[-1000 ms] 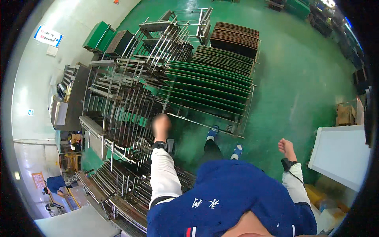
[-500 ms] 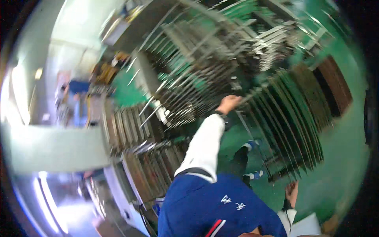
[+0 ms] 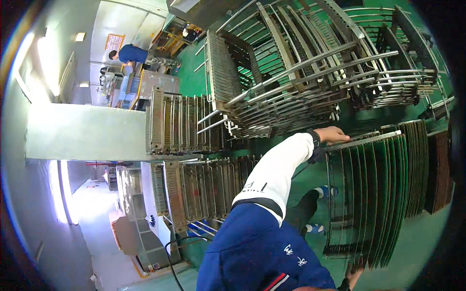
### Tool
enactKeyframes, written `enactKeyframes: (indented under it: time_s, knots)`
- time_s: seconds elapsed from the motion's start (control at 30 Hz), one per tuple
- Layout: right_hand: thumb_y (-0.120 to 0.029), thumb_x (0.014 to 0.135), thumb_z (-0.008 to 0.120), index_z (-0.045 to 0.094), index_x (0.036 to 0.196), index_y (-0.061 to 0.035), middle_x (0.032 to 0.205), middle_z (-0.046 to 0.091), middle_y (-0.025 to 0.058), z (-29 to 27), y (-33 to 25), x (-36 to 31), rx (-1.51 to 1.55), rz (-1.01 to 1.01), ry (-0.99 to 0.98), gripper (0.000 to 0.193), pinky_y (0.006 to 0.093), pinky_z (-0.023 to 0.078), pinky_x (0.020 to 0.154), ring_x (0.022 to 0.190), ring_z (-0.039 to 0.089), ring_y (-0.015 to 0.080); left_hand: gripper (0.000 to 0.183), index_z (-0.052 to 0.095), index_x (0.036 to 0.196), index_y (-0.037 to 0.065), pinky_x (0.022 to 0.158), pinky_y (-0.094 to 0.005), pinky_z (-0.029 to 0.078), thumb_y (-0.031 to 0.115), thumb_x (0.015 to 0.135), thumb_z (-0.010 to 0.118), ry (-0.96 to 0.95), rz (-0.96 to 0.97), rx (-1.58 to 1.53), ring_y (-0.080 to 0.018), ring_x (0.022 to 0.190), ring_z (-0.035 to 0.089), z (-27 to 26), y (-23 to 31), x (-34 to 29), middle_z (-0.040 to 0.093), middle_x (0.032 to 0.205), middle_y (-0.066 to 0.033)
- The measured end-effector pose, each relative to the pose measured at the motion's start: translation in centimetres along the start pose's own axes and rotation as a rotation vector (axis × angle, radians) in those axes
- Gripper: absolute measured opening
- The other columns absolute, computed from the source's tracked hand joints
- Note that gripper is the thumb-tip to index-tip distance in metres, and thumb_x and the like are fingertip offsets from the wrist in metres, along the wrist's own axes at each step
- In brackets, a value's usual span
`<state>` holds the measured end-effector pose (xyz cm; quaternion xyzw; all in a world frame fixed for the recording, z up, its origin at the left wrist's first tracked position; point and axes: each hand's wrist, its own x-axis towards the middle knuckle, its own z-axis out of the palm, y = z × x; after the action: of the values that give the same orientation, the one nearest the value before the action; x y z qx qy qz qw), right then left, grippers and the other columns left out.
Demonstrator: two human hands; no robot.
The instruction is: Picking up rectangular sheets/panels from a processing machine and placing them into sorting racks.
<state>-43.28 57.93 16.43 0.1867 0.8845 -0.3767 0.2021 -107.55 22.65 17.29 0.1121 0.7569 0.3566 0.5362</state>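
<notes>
A rack of thin dark green boards [image 3: 369, 194], standing close together in a row, fills the space to my right. My left hand [image 3: 332, 135], in a white sleeve with a black cuff, reaches across to the rack's far end. Its fingers are closed over the end bar [image 3: 371, 139]. At the near end, my right hand [image 3: 357, 272] is closed on the rack's lower edge. The boards hide part of its fingers. Both my shoes show on the floor to the left of the boards.
Metal racks with slotted sides and long rods [image 3: 291, 72] crowd the far side. More slotted racks [image 3: 204, 189] stand to my left, beside a pale pillar [image 3: 87, 131]. A black cable [image 3: 170, 262] hangs at lower left. A person in blue [image 3: 131, 53] bends over a bench far off.
My view has turned and become sharper. The rack of boards now appears farther right and more upright, with both hands still at its ends. My left arm reaches farther right.
</notes>
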Motion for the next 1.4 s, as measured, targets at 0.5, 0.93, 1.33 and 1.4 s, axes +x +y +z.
enactKeyframes:
  time_s: [0.5,0.93,1.33,1.4]
  knots:
    - [-0.013,0.081,0.061,0.044,0.127,-0.0023,0.127,0.049,0.0136,1.5,-4.7,0.3,0.618,0.398,0.209,0.05,0.0407,0.037,0.101,0.119,0.046,0.0285,0.049,0.057,0.113,0.008,0.06,-0.0189,0.04,0.051,0.089,0.056,-0.312,-0.09,-0.215,-0.004,0.072,0.045,-0.1,4.9,6.1,0.052,0.09,0.0071]
    - [0.0,0.075,0.064,0.047,0.127,0.0032,0.13,0.049,0.0192,-1.6,-8.3,0.3,0.58,0.431,0.224,0.054,0.035,0.038,0.1,0.117,0.049,0.0293,0.063,0.04,0.14,0.015,0.094,-0.0348,0.036,0.053,0.091,0.05,-0.424,-0.136,0.01,-0.015,0.122,0.04,1.3,12.1,5.4,0.044,0.137,0.0022]
    - [-0.042,0.091,0.057,0.038,0.137,-0.0068,0.125,0.05,0.0059,3.2,-6.2,-1.6,1.354,0.608,0.456,0.061,0.0365,0.044,0.086,0.108,0.048,0.0189,0.065,0.045,0.132,0.01,0.085,-0.0419,0.048,0.048,0.082,0.063,-0.206,-0.412,0.241,-0.0247,0.104,0.056,6.0,15.3,0.1,0.053,0.122,-0.0081]
    - [-0.041,0.09,0.059,0.043,0.132,-0.0074,0.114,0.054,0.0038,3.9,-6.8,-4.0,1.59,0.748,0.498,0.057,0.0355,0.046,0.081,0.102,0.051,0.0171,0.06,0.045,0.127,0.007,0.081,-0.04,0.053,0.042,0.082,0.065,-0.29,-0.335,0.121,-0.0276,0.096,0.059,5.5,11.7,1.7,0.053,0.11,-0.0118]
